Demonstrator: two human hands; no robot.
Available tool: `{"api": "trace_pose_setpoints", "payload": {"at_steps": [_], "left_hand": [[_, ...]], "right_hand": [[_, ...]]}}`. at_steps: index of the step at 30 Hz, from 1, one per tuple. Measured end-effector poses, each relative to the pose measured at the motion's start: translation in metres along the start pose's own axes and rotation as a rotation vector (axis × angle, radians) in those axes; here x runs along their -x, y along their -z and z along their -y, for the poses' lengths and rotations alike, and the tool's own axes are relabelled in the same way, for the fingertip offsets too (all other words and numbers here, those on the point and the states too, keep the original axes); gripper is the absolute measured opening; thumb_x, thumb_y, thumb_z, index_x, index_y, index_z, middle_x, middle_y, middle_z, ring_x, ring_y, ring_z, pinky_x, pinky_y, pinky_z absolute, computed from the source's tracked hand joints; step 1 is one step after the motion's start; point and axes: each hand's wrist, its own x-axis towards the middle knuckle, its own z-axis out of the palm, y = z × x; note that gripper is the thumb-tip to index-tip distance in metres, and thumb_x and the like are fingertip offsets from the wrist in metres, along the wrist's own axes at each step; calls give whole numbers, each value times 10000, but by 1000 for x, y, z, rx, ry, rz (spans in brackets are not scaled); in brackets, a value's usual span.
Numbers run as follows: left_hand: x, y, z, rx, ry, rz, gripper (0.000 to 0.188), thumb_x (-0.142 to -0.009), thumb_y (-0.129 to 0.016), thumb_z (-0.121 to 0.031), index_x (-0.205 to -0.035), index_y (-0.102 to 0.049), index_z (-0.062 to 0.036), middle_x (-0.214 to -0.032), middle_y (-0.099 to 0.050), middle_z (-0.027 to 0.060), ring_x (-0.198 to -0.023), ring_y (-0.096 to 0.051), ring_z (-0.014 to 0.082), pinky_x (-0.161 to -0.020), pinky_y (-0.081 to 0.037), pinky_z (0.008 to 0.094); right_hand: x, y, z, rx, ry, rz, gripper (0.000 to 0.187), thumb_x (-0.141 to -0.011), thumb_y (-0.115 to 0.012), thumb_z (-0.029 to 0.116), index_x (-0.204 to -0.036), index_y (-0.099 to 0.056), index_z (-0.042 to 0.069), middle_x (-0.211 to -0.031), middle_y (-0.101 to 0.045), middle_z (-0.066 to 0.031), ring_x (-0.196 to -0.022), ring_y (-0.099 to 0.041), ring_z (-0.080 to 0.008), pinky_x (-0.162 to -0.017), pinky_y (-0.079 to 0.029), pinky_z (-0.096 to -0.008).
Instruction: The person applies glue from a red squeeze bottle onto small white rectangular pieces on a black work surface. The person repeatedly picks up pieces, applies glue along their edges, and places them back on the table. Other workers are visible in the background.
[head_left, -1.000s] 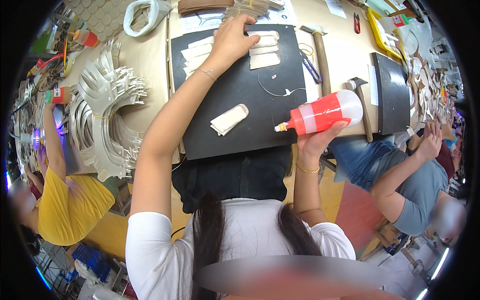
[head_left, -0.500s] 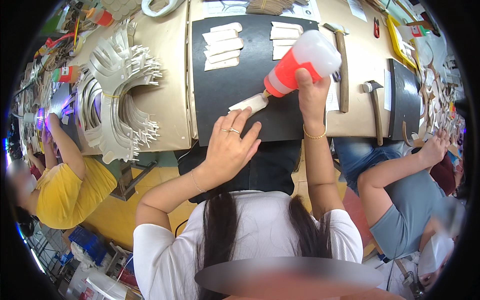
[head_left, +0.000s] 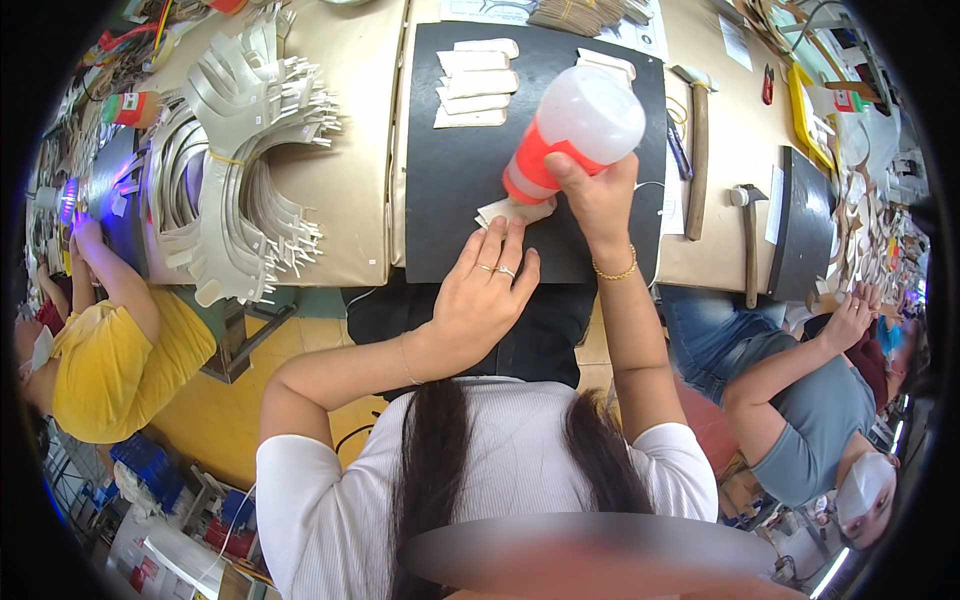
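Observation:
My right hand (head_left: 602, 204) is wrapped round a squeeze bottle (head_left: 568, 128) with a translucent body and a red-orange band. The bottle is tipped upside down, its nozzle end at a small cream strip (head_left: 530, 212) on a black board (head_left: 438, 200); the nozzle itself is hidden. My left hand (head_left: 478, 290) lies with fingers stretched out, two fingertips resting on the strip's near left part. Farther up the board lie several similar cream strips (head_left: 478, 82) in a row. A second group of strips (head_left: 606, 64) is partly covered by the bottle.
Left of the board lies a big bundle of pale curved pieces (head_left: 235, 170). To the right are a hammer (head_left: 698, 160), a second hammer (head_left: 750, 240) and another black board (head_left: 803, 230). Co-workers sit on both sides, one in a yellow shirt (head_left: 130, 365), one in a grey-blue shirt (head_left: 815, 440).
The bottle has moved left over the strip and tipped steeper, hiding its nozzle. My left fingertips still rest on the strip. The whole view has shifted slightly.

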Motion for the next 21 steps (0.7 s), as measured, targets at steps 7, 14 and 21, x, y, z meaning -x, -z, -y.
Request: {"api": "trace_pose_setpoints", "payload": {"at_steps": [7, 14, 21], "left_hand": [[-3, 2, -3, 22, 20, -8, 343, -779, -626, -146, -1098, -634, -19, -1309, -534, 263, -1168, -545, 388, -1003, -444, 457], [-3, 5, 0, 6, -8, 9, 356, -758, -646, -135, -1095, -639, -19, -1292, -544, 264, -1161, -552, 381, -995, -451, 455], [-8, 7, 1, -6, -4, 6, 347, -743, -654, -123, -1073, -651, -17, -1271, -555, 262, -1143, -559, 371, -973, -464, 452]], "right_hand": [[6, -26, 2, -11, 13, 89, 525, -739, -860, 331, -1047, -648, -37, -960, -718, -113, -872, -679, -172, -781, -545, -321], [-10, 18, 7, -150, 76, -192, 538, -816, -801, 370, -1114, -614, -37, -1003, -679, -77, -900, -640, -158, -821, -517, -305], [-1, 31, 2, 21, 99, -119, 611, -739, -867, 341, -1126, -605, -54, -1016, -694, -106, -913, -658, -162, -806, -531, -306]]}}
